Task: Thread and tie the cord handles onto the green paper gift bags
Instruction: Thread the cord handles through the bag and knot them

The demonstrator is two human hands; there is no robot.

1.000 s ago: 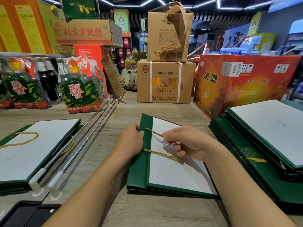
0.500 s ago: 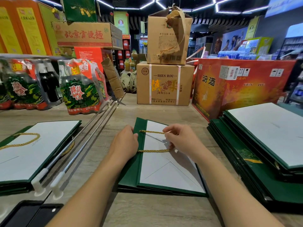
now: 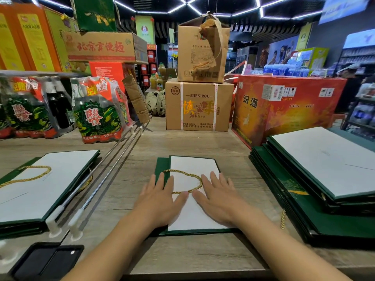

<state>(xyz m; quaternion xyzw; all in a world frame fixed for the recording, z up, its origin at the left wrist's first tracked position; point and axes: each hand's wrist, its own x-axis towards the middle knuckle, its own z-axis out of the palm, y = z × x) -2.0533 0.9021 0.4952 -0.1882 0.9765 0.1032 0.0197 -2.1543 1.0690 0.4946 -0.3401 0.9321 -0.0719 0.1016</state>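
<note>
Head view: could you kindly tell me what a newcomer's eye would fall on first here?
The left hand and right hand lie flat, fingers straight, on a green paper gift bag at the centre of the wooden table, flanking its looped gold cord handle. Right of it, a red-orange carton stands behind a stack of green bags.

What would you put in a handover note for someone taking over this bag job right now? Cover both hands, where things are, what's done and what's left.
Hands: left hand and right hand lie flat, fingers straight, pressing on the middle bag.
Cord: its gold cord lies looped on the white face by the fingertips.
Done: the left pile; its top bag shows a cord handle.
Left: probably the right pile; its top bag shows no handle.
</note>
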